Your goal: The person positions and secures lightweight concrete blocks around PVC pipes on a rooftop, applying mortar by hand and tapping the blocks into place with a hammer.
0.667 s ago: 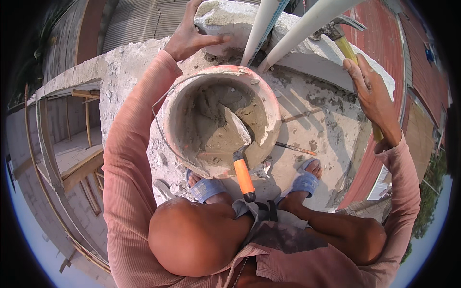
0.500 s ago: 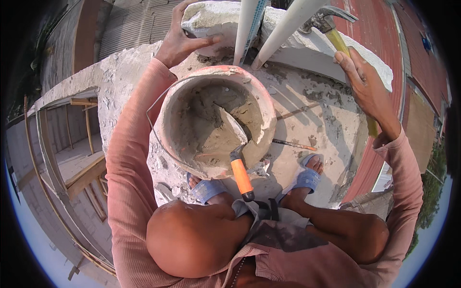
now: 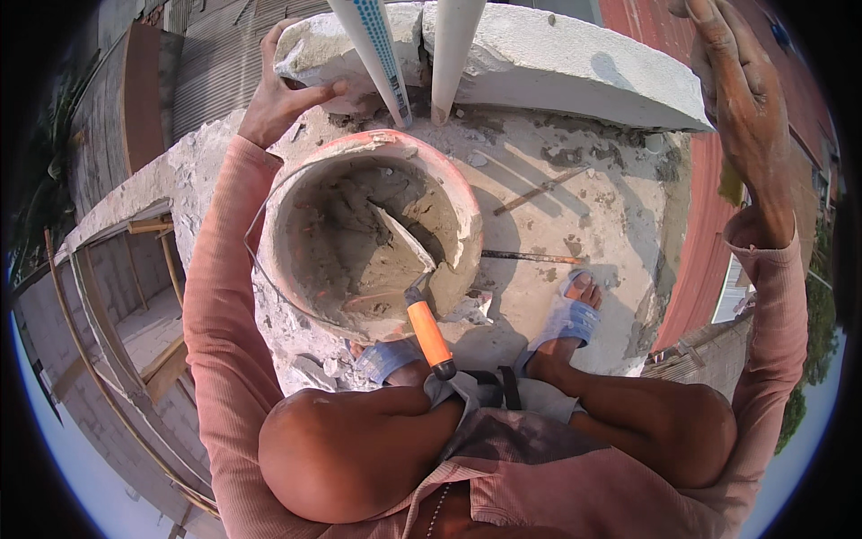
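My left hand (image 3: 278, 101) grips the left end of a white, rough block (image 3: 310, 49), thumb along its front. A second long white block (image 3: 566, 76) lies to its right. My right hand (image 3: 745, 117) is raised at the upper right, closed on a hammer (image 3: 732, 186); its yellow handle end shows below the hand, its head hidden. Two pale pipes (image 3: 455, 63) stand upright against the blocks, one with blue patterning. Below them sits a mortar-coated bucket (image 3: 462, 207) holding grey mortar and a trowel (image 3: 429, 338) with an orange handle, resting tilted over the rim.
I squat on a concrete ledge (image 3: 588, 216) with rubble and two thin rods (image 3: 530, 256), my sandalled feet (image 3: 561, 319) beside the bucket. Beyond the edges drop red corrugated roofing (image 3: 682, 314) at right and an unfinished block structure (image 3: 135, 314) with timber poles at left.
My right hand has swung up and rightward with the hammer, whose head left view. The scene's upper part has shifted left; my left hand stays on the block.
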### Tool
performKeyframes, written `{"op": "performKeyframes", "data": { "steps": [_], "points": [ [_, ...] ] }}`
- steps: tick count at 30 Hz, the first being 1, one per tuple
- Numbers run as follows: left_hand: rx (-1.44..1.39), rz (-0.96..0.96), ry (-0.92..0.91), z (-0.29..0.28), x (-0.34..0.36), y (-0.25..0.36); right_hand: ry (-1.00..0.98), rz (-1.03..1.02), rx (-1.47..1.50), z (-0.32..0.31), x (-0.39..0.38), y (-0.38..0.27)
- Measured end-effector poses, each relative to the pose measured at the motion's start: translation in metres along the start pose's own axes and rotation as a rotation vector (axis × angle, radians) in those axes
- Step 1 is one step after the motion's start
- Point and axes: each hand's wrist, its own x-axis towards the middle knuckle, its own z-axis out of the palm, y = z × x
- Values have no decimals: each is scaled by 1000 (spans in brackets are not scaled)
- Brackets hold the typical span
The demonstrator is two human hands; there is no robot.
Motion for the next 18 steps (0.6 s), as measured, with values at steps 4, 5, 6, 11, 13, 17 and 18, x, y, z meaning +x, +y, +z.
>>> {"op": "performKeyframes", "data": {
  "steps": [4, 5, 6, 11, 13, 17, 18],
  "points": [
    [3, 49, -4, 7, 8, -3, -130, -149, -336, 34, -9, 46],
    [5, 53, 0, 8, 8, -3, -191, -108, -312, 28, -8, 48],
    [-10, 15, 1, 8, 6, 0, -254, -66, -285, 24, -6, 44],
    [-411, -36, -35, -10, 0, -19, -267, -33, -242, 31, -4, 41],
    [-651, -134, -51, -7, 2, -13, -194, -42, -314, 32, -5, 47],
    [-401, -119, 6, -2, 1, -3, -347, 6, -405, -2, 34, 33],
    [-370, -161, 12, -2, 2, 1, -279, -32, -388, -9, 48, 37]
  ]
}}
